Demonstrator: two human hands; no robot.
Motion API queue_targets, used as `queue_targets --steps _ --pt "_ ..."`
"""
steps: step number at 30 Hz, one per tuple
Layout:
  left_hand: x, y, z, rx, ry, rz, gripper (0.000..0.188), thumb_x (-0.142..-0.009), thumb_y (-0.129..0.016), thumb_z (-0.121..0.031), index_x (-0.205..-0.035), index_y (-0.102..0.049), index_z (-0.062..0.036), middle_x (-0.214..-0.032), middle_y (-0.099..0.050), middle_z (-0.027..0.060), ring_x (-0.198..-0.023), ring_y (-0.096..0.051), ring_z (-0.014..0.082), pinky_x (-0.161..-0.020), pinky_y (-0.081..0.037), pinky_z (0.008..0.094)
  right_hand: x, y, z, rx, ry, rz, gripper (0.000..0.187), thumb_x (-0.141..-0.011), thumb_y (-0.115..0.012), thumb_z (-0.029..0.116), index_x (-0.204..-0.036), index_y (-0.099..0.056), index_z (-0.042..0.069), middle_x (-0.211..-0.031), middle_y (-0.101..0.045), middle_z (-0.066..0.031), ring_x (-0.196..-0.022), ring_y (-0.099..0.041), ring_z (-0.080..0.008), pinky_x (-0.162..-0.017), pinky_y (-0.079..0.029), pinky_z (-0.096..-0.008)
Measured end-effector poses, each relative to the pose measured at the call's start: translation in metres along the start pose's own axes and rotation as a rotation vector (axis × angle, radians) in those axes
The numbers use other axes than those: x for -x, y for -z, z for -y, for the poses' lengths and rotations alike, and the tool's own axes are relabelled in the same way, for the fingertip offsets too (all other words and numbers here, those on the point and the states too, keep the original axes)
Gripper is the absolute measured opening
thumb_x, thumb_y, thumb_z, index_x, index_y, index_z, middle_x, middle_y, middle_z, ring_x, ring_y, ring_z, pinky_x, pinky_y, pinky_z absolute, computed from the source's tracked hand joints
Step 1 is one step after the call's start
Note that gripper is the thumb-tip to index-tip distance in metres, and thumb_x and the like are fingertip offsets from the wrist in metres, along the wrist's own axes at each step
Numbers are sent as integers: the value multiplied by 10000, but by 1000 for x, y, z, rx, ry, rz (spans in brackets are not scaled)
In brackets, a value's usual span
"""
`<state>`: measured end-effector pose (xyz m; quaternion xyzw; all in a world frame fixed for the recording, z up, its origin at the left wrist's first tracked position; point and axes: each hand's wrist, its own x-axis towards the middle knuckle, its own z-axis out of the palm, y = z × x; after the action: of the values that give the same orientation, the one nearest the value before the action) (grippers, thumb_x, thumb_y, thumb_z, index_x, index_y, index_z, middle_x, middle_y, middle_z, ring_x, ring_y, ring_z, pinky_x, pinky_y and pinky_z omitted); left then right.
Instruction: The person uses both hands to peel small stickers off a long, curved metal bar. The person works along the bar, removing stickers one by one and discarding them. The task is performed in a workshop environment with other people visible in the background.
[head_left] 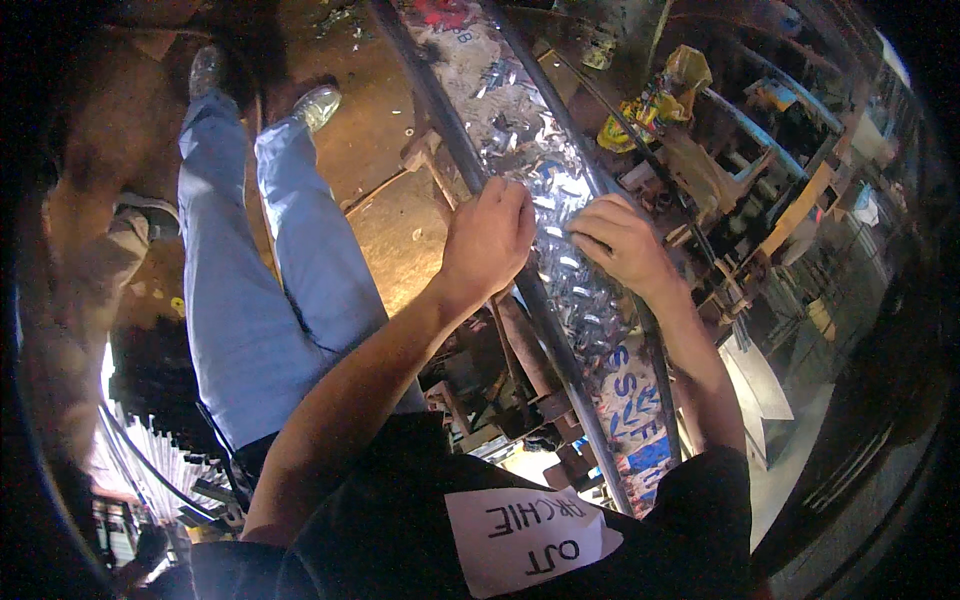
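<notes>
A long, narrow tray (615,345) with dark raised side rails runs at a slant past me. Many small, shiny bent metal pieces (560,205) lie heaped along its middle. My left hand (490,235) is closed in a fist at the left rail, beside the pieces. Its fingers hide whatever they may hold. Opposite it, my right hand (622,240) is over the right rail, with fingers curled and pressed together above the pieces. Anything in that grip is too small or too covered to make out.
A yellow bag (640,115) lies beyond the tray to the right, near metal frames and blue bars (755,130). Under the tray are dark metal supports (525,345). Another shoe (150,212) shows at the far left. Light-coloured rods (165,460) are bundled at the lower left.
</notes>
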<state>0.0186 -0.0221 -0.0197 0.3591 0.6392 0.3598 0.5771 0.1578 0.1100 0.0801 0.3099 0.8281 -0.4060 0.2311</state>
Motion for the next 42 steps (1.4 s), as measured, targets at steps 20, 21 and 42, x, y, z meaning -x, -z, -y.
queue_targets --steps 20,21,42 --pt "0 -2 -6 -19 33 -21 148 -899 -565 -168 -956 -547 -32 -924 -557 201 -802 -589 436 -706 -486 519 -6 0 15 184 103 108 177 -747 -649 77 -913 -640 17 -861 -585 -88 -900 -597 -271 -781 -504 -363" --pt "0 -2 -6 -8 37 -24 149 -901 -562 -170 -957 -547 -32 -925 -558 201 -802 -588 436 -707 -487 520 -6 -1 16 183 96 105 171 -750 -652 74 -911 -640 15 -863 -588 -90 -899 -598 -273 -778 -503 -361" --pt "0 0 -1 -4 26 29 140 -898 -566 -156 -943 -547 -25 -912 -557 195 -797 -587 427 -699 -491 513 -10 -3 17 166 30 97 129 -764 -696 77 -865 -655 9 -855 -608 -103 -873 -596 -283 -768 -497 -364"
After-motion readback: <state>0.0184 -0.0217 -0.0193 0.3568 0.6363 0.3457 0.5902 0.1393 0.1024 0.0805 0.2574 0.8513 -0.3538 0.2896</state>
